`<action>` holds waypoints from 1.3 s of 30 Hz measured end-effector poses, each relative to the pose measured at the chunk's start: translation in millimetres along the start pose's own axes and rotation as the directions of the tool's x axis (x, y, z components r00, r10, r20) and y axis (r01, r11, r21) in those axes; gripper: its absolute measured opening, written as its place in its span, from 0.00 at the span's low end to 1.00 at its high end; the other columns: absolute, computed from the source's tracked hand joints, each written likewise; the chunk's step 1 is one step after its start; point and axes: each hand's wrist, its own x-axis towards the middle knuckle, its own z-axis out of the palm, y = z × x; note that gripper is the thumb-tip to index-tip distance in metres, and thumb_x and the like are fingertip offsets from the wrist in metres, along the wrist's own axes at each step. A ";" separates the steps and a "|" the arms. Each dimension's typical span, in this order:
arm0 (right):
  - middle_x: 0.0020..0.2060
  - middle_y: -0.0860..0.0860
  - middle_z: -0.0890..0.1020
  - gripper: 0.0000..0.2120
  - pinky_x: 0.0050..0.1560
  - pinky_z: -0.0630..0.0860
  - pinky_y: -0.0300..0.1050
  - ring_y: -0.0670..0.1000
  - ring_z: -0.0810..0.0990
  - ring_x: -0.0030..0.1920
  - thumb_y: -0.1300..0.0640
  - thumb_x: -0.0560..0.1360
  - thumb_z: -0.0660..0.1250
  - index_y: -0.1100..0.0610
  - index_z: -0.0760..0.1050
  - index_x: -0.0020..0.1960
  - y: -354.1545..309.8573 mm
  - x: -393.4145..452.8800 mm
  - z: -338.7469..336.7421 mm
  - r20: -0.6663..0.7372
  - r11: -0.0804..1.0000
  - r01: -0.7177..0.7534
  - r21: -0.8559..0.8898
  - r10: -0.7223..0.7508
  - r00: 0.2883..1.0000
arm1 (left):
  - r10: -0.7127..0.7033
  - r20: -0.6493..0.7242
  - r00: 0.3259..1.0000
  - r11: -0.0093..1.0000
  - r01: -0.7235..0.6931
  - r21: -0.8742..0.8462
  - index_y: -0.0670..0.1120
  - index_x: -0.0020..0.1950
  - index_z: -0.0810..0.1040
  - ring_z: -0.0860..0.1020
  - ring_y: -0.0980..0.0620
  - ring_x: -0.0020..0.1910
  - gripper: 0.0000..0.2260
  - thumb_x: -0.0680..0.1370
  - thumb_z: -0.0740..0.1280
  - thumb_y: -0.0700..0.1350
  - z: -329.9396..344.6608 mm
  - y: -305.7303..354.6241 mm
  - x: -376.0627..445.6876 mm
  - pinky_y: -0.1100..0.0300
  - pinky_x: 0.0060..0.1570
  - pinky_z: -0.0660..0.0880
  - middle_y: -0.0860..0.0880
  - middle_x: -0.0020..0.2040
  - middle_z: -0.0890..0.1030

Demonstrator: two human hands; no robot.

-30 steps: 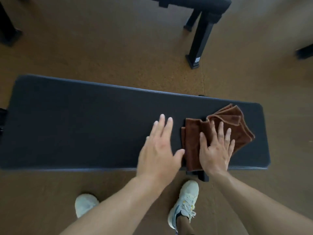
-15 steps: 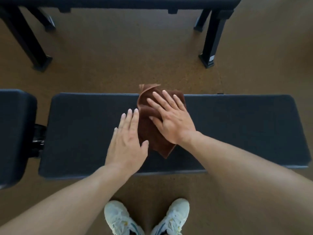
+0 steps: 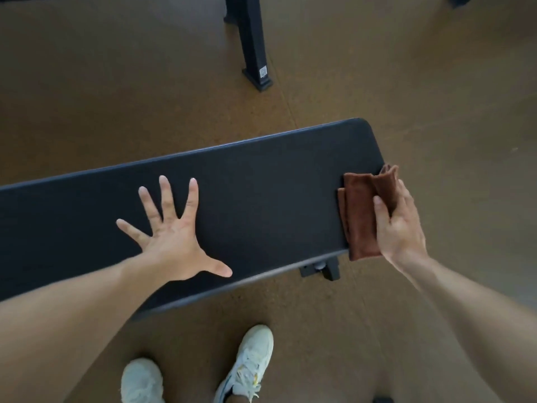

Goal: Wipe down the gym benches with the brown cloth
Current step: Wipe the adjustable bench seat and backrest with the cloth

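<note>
our right hand (image 3: 399, 225) grips the folded brown cloth (image 3: 361, 216) at the bench (image 3: 261, 199) pad's right end, thumb on top and fingers curled round its outer edge, the cloth hanging partly past that end. our left hand (image 3: 177, 237) lies flat on the pad near its middle, fingers spread wide, holding nothing. we judge the cloth soft, light and floppy, so it is best pinched across the fold to keep the layers together.

bare bench top (image 3: 261, 199) between the hands, black frame leg (image 3: 252, 45) standing on floor beyond
</note>
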 end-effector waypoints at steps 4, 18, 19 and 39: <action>0.85 0.42 0.49 0.31 0.84 0.48 0.57 0.48 0.43 0.85 0.36 0.85 0.52 0.45 0.53 0.85 -6.6 -27.6 21.4 -0.086 0.996 -0.086 -0.033 0.083 0.993 | -0.002 -0.003 1.000 1.000 0.002 -0.015 0.64 0.69 0.16 0.15 0.38 0.68 0.77 0.50 0.80 0.72 0.8 1.7 0.8 0.22 0.66 0.32 0.49 0.68 0.12; 0.86 0.44 0.47 0.35 0.84 0.37 0.55 0.49 0.38 0.85 0.28 0.79 0.46 0.36 0.49 0.84 -203.8 -130.4 144.9 0.133 0.899 0.273 -0.343 -0.241 0.961 | 0.386 -0.510 0.769 0.785 -0.564 -0.256 0.55 0.84 0.46 0.34 0.54 0.81 0.41 0.79 0.67 0.60 53.3 -134.7 -44.9 0.44 0.81 0.39 0.52 0.84 0.42; 0.86 0.43 0.48 0.36 0.84 0.37 0.55 0.50 0.38 0.85 0.28 0.79 0.47 0.36 0.50 0.84 -234.5 -146.7 167.3 0.157 0.875 0.338 -0.346 -0.301 0.941 | 0.331 -0.566 0.755 0.775 -0.560 -0.293 0.55 0.84 0.49 0.36 0.55 0.82 0.38 0.80 0.66 0.59 54.8 -170.7 -47.9 0.47 0.81 0.39 0.53 0.84 0.45; 0.86 0.45 0.49 0.29 0.84 0.38 0.55 0.51 0.41 0.85 0.37 0.85 0.47 0.39 0.50 0.85 -496.3 -240.5 326.3 0.470 0.493 0.847 -0.198 -0.711 0.524 | 0.070 -0.561 0.825 0.895 -0.301 -0.331 0.52 0.81 0.31 0.36 0.54 0.81 0.42 0.82 0.60 0.59 -4.1 -404.4 -60.8 0.49 0.81 0.42 0.53 0.83 0.35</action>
